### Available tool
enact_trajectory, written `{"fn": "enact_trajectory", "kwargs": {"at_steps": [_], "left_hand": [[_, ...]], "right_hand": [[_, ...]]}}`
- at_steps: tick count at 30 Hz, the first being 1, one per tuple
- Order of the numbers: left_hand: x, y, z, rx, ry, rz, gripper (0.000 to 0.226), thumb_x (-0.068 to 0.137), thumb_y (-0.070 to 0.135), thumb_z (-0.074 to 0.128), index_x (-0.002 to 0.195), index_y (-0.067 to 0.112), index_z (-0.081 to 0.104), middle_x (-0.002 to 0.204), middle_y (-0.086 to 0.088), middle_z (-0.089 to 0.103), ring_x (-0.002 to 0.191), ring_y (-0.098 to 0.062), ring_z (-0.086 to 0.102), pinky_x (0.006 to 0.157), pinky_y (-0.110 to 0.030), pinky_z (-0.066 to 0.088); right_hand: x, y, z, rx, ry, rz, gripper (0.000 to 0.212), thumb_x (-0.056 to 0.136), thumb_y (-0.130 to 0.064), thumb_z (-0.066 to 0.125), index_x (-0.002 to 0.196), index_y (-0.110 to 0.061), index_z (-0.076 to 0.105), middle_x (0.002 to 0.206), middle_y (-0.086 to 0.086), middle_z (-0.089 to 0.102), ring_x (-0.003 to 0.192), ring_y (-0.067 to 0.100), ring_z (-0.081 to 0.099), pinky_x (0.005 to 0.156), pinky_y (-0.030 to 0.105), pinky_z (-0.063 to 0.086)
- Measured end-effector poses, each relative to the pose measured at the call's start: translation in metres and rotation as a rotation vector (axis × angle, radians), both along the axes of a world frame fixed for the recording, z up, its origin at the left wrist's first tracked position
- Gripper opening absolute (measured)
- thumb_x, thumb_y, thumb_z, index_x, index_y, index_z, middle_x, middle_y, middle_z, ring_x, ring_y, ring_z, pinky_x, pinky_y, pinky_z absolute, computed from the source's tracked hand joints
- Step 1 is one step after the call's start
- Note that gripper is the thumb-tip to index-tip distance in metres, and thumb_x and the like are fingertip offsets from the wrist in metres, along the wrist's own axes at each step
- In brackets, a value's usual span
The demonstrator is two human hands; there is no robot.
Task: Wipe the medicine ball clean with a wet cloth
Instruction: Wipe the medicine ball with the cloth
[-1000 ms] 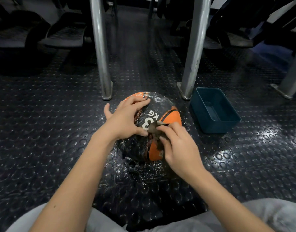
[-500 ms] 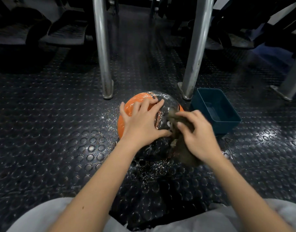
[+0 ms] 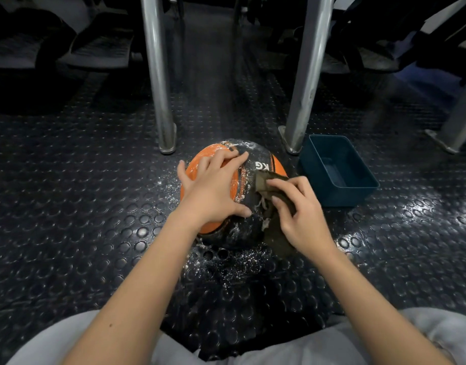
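An orange and black medicine ball (image 3: 255,159) with a white "KG" mark sits on the studded rubber floor in front of my knees. White powdery dirt speckles its black panel. My left hand (image 3: 213,188) lies spread over the ball's top left, fingers straight, steadying it. My right hand (image 3: 297,212) holds a dark olive cloth (image 3: 263,180) against the ball's right side, fingers curled over the fabric. The cloth's lower end hangs down beside the ball to the floor.
A teal plastic tub (image 3: 339,172) stands just right of the ball. Two metal posts (image 3: 158,75) (image 3: 305,75) rise behind the ball, with another post foot at the far right. White residue is scattered on the black floor (image 3: 68,206) around the ball. Dark benches line the back.
The ball has turned, bringing more orange to the left and the "KG" mark to the top right. My right hand with the cloth has shifted to the ball's right side.
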State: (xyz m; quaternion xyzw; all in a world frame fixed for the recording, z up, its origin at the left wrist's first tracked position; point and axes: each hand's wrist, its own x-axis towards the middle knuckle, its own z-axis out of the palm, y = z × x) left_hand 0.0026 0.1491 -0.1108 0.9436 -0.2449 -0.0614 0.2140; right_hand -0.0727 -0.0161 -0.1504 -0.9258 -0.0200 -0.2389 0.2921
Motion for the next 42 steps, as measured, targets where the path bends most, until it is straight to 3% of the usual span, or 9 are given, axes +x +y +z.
{"fn": "enact_trajectory", "kwargs": {"at_steps": [5,7,11,14,20,25,31,37,42], "left_hand": [[0.001,0.002,0.000,-0.022,0.025,0.010,0.106,0.064,0.053,0.078,0.147,0.045,0.012,0.148,0.022,0.014,0.137,-0.006,0.006,0.110,-0.057,-0.013],[0.001,0.003,-0.001,-0.023,0.023,0.023,0.106,0.066,0.052,0.078,0.147,0.043,0.011,0.148,0.020,0.013,0.138,-0.007,0.005,0.110,-0.055,-0.013],[-0.004,0.002,-0.005,-0.042,-0.076,-0.013,0.092,0.072,0.042,0.076,0.146,0.041,0.020,0.148,0.015,0.013,0.133,0.000,0.000,0.110,-0.054,-0.014],[-0.007,0.001,-0.005,0.034,-0.103,-0.091,0.086,0.077,0.040,0.073,0.144,0.045,0.020,0.149,0.019,0.011,0.134,0.002,0.002,0.109,-0.056,-0.014],[-0.010,-0.008,-0.007,0.159,-0.185,-0.067,0.111,0.065,0.053,0.078,0.148,0.039,0.006,0.154,0.014,0.003,0.142,-0.005,0.002,0.106,-0.062,-0.014],[-0.002,0.001,-0.006,0.137,-0.137,-0.006,0.109,0.065,0.048,0.079,0.148,0.041,0.008,0.154,0.017,0.004,0.142,-0.004,0.004,0.107,-0.062,-0.011],[0.000,0.005,-0.005,0.060,-0.064,-0.007,0.110,0.062,0.045,0.083,0.146,0.044,0.012,0.152,0.022,0.007,0.141,-0.001,0.004,0.107,-0.059,-0.013],[0.000,0.004,-0.004,0.068,-0.048,-0.025,0.110,0.064,0.040,0.083,0.146,0.045,0.010,0.152,0.023,0.005,0.141,0.000,0.002,0.107,-0.060,-0.012],[-0.001,0.003,-0.004,0.046,-0.027,-0.050,0.111,0.062,0.039,0.084,0.147,0.044,0.011,0.152,0.022,0.006,0.140,0.000,0.001,0.107,-0.060,-0.014]], "right_hand": [[0.005,-0.028,0.000,0.076,0.109,-0.358,0.028,0.092,-0.010,0.055,0.120,-0.015,0.060,0.103,-0.001,0.045,0.105,0.021,0.051,0.083,0.022,0.034],[0.004,-0.013,0.007,0.073,0.013,-0.263,0.027,0.092,-0.009,0.056,0.119,-0.011,0.060,0.103,-0.001,0.046,0.100,0.019,0.051,0.083,0.019,0.033],[-0.005,0.022,-0.005,-0.060,-0.023,-0.018,0.030,0.089,-0.013,0.052,0.116,-0.006,0.061,0.103,0.007,0.052,0.090,0.024,0.053,0.077,0.034,0.047],[-0.001,0.008,-0.006,-0.088,-0.020,-0.002,0.028,0.089,-0.012,0.053,0.116,-0.009,0.061,0.101,0.005,0.053,0.090,0.023,0.053,0.075,0.036,0.046],[0.009,0.001,-0.009,0.117,0.024,-0.170,0.028,0.093,-0.009,0.053,0.120,-0.013,0.059,0.100,-0.003,0.048,0.097,0.022,0.052,0.082,0.028,0.041],[-0.009,0.021,-0.012,-0.084,-0.018,0.038,0.027,0.089,-0.014,0.052,0.113,-0.008,0.063,0.102,0.005,0.058,0.091,0.024,0.056,0.076,0.033,0.047],[0.016,-0.009,-0.013,0.039,0.057,-0.214,0.026,0.092,-0.009,0.055,0.117,-0.012,0.062,0.097,-0.005,0.048,0.097,0.023,0.053,0.077,0.027,0.038],[-0.007,0.024,-0.012,-0.102,-0.004,-0.028,0.028,0.091,-0.019,0.048,0.112,-0.007,0.063,0.100,0.005,0.058,0.088,0.024,0.055,0.072,0.032,0.046],[0.017,-0.015,-0.011,0.105,0.144,-0.285,0.027,0.093,-0.010,0.054,0.118,-0.014,0.061,0.099,-0.004,0.048,0.101,0.023,0.053,0.081,0.028,0.038]]}}
